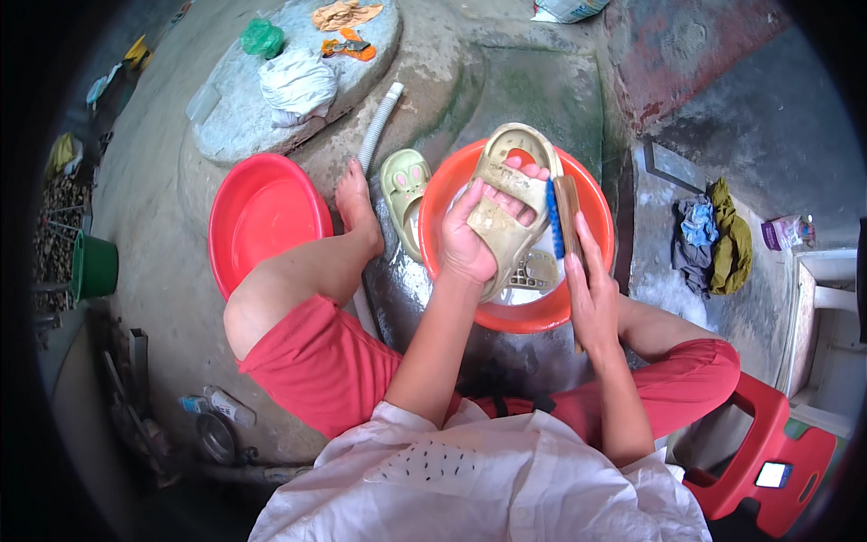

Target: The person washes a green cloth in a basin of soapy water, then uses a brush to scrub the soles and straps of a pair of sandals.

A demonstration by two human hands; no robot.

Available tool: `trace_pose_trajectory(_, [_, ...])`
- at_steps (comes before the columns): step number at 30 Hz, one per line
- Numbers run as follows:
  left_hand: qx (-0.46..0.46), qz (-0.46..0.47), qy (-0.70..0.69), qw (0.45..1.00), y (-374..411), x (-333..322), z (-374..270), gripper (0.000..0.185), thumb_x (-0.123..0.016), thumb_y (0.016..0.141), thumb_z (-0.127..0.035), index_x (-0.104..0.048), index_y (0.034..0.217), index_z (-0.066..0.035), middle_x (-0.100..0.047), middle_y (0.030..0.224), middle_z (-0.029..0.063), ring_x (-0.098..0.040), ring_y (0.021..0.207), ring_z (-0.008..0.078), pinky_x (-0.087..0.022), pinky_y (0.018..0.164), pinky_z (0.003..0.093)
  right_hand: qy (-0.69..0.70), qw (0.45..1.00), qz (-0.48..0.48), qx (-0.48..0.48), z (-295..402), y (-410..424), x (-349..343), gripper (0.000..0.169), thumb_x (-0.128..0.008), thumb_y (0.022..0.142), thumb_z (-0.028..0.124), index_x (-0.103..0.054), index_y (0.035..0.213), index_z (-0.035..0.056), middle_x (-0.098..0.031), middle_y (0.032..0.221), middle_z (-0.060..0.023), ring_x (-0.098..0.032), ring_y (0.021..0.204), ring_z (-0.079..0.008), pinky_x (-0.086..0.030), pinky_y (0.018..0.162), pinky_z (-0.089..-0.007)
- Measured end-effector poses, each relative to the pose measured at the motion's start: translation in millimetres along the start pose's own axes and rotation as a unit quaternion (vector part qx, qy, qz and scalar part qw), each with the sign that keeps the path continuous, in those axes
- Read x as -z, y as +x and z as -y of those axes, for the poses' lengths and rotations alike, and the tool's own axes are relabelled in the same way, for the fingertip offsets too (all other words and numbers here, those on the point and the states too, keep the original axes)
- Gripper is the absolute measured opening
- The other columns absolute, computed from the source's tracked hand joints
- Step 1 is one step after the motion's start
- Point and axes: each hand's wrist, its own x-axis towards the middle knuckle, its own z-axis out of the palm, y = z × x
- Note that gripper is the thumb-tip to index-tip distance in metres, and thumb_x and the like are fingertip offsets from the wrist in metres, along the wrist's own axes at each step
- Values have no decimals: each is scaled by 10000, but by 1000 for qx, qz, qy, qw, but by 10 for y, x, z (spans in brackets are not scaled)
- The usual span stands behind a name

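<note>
Over an orange plastic basin (590, 177), my left hand (472, 234) grips a beige slide sandal (504, 223), its fingers showing through the openings of the strap. My right hand (593, 298) holds a wooden-backed scrub brush (567, 213) upright. The brush's blue bristles touch the sandal's right side. Inside the basin lies another sandal (540, 269) in whitish water, partly hidden by the one in my hand. Just left of the basin, a pale green slipper (405, 193) with a pink-eared animal face rests on the wet ground.
A red basin (267, 203) stands to the left, near my bare foot. Behind it, a round concrete slab (230, 129) bears white cloth (298, 85) and a green plastic bag (262, 38). A ribbed hose (381, 125) runs beside the slab. Crumpled clothes (711, 237) lie right; a red plastic stool (765, 433) stands lower right.
</note>
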Motion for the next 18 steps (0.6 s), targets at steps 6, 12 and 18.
trace_pose_trajectory(6, [2,-59,63,996,73,-78,91,278,-462,960,-324,-544,942,-59,-580,802,101,-598,885,278,-462,868,404,-61,996,-39,43,-24,0,14,481,-472,981,158,-392,1456,151,-528,1373,-133,-553,1216,-266,-412,993,-335])
trace_pose_trajectory(12, [70,-162,84,981,-17,-32,177,269,-518,947,-333,-544,876,-74,-493,617,52,-522,640,213,-445,661,340,-101,990,-53,79,32,561,60,455,-480,989,182,-415,1439,151,-581,1297,-174,-592,1160,-259,-443,934,-309])
trace_pose_trajectory(18, [4,-152,109,982,61,-163,4,277,-490,964,-342,-532,850,-93,-510,626,55,-531,618,195,-448,635,324,-85,995,-48,37,-29,-98,-40,480,-453,984,103,-369,1455,68,-441,1450,-151,-450,1318,-256,-377,1045,-333])
